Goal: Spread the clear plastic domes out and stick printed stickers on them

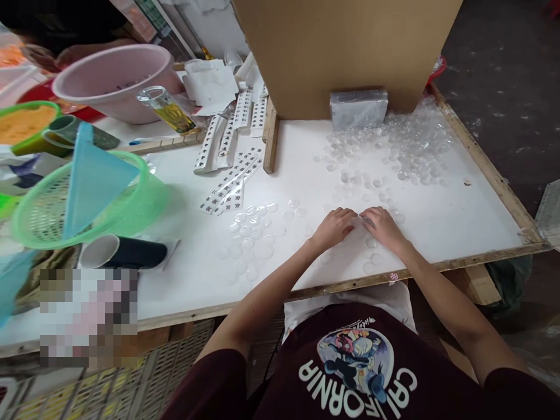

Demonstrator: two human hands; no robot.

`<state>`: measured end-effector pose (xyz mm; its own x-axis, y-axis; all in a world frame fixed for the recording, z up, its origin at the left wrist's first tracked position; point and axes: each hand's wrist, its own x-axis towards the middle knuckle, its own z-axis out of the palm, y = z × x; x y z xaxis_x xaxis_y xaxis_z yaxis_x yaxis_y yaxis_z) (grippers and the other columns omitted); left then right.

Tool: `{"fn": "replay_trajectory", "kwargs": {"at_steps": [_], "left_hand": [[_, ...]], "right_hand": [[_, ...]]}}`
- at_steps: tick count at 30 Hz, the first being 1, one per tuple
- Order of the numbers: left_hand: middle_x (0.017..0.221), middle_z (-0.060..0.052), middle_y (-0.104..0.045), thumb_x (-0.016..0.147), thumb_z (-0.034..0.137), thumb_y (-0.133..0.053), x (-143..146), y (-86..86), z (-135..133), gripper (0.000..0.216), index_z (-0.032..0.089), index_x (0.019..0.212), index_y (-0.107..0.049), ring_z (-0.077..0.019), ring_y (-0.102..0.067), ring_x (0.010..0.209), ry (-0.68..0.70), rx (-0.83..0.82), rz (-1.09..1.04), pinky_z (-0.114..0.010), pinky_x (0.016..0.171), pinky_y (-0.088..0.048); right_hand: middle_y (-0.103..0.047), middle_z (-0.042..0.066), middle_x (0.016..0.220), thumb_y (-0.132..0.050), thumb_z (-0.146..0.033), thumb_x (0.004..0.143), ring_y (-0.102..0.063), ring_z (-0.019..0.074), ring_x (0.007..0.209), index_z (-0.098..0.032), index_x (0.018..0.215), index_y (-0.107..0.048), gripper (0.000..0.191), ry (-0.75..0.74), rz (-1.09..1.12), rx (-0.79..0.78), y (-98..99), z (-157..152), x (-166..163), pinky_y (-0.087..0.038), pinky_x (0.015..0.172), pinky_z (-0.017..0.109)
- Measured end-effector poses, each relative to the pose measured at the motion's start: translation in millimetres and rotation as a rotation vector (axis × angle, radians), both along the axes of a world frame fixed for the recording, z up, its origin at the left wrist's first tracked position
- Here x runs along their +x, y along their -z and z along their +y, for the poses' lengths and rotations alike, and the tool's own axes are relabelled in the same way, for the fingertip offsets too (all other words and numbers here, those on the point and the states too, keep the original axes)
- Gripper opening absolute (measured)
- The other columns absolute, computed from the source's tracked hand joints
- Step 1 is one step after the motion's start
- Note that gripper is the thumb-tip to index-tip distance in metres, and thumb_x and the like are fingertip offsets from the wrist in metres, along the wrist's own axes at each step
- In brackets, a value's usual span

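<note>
My left hand (336,227) and my right hand (383,226) nearly meet at the fingertips, low over the white tabletop near its front edge. Fingers on both are curled and pressed together; what they pinch, if anything, is too small to tell. Small clear round discs (373,259) lie just below my right hand. To the left, a group of similar clear domed discs (251,224) is spread on the white surface. Beyond my hands a larger heap of clear discs (411,140) stretches toward the back right.
A cardboard sheet (345,58) stands at the back behind a plastic-wrapped block (359,109). Printed sticker strips (236,175) lie left of a wooden strip (271,143). Farther left are a green basket (153,195), a dark mug (142,252) and a pink basin (118,87). Another person is at upper left.
</note>
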<state>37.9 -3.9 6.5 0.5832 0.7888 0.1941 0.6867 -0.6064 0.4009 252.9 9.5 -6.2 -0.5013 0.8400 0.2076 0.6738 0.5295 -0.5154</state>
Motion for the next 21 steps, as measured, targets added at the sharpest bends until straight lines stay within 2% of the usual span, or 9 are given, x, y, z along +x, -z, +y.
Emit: {"fn": "replay_trajectory", "kwargs": {"at_steps": [4,9,12,14,16,19,21], "left_hand": [[0.105,-0.011,-0.072,0.101,0.019,-0.050,9,2.6,5,0.017,0.016,0.105,-0.066,-0.0255,-0.065,0.099,0.063,-0.007,0.017,-0.040,0.089,-0.052],[0.100,-0.011,-0.074,0.101,0.018,-0.044,17,6.4,12,0.027,0.016,0.116,-0.066,-0.0253,-0.069,0.093,-0.140,-0.064,-0.115,-0.040,0.083,-0.055],[0.100,-0.010,-0.074,0.099,0.014,-0.043,17,5.0,19,0.030,0.017,0.116,-0.067,-0.0234,-0.070,0.089,-0.236,-0.114,-0.177,-0.037,0.081,-0.056],[0.107,-0.011,-0.072,0.097,0.012,-0.045,12,2.2,22,0.028,0.017,0.113,-0.068,-0.0230,-0.070,0.092,-0.257,-0.100,-0.194,-0.037,0.083,-0.056],[0.112,-0.011,-0.070,0.096,0.012,-0.048,0,-1.3,21,0.027,0.017,0.112,-0.068,-0.0227,-0.069,0.095,-0.280,-0.069,-0.214,-0.038,0.085,-0.056],[0.108,-0.010,-0.070,0.097,0.016,-0.050,-28,-5.4,9,0.024,0.018,0.112,-0.068,-0.0223,-0.067,0.094,-0.331,-0.029,-0.231,-0.037,0.084,-0.057],[0.104,-0.009,-0.071,0.097,0.018,-0.051,-46,-6.5,-3,0.022,0.019,0.112,-0.068,-0.0226,-0.066,0.092,-0.343,-0.019,-0.206,-0.038,0.083,-0.057]], "right_hand": [[-0.073,0.011,0.113,-0.049,-0.021,0.097,-0.067,0.0269,0.106,-0.021,0.115,-0.068,0.026,0.060,0.129,-0.023,3.1,2,0,-0.054,0.094,0.045],[-0.073,0.009,0.108,-0.048,-0.020,0.095,-0.070,0.0228,0.088,-0.021,0.118,-0.064,0.028,0.197,0.252,-0.111,2.7,8,5,-0.057,0.082,0.039],[-0.070,0.012,0.116,-0.050,-0.018,0.092,-0.066,0.0272,0.103,-0.021,0.113,-0.066,0.027,0.248,0.212,0.022,-3.3,6,7,-0.054,0.092,0.045],[-0.069,0.012,0.116,-0.051,-0.017,0.092,-0.064,0.0295,0.110,-0.022,0.110,-0.068,0.025,0.196,0.155,0.074,-8.2,-1,9,-0.050,0.097,0.048],[-0.071,0.011,0.112,-0.052,-0.018,0.094,-0.064,0.0292,0.108,-0.023,0.109,-0.069,0.024,0.085,0.098,0.036,-11.4,-11,9,-0.050,0.096,0.047],[-0.072,0.009,0.112,-0.053,-0.019,0.095,-0.064,0.0284,0.107,-0.023,0.109,-0.069,0.022,-0.039,0.028,-0.047,-11.1,-24,10,-0.050,0.093,0.046],[-0.072,0.010,0.113,-0.054,-0.018,0.095,-0.064,0.0290,0.109,-0.022,0.108,-0.070,0.021,-0.043,-0.002,-0.062,-8.8,-29,9,-0.049,0.093,0.046]]}}
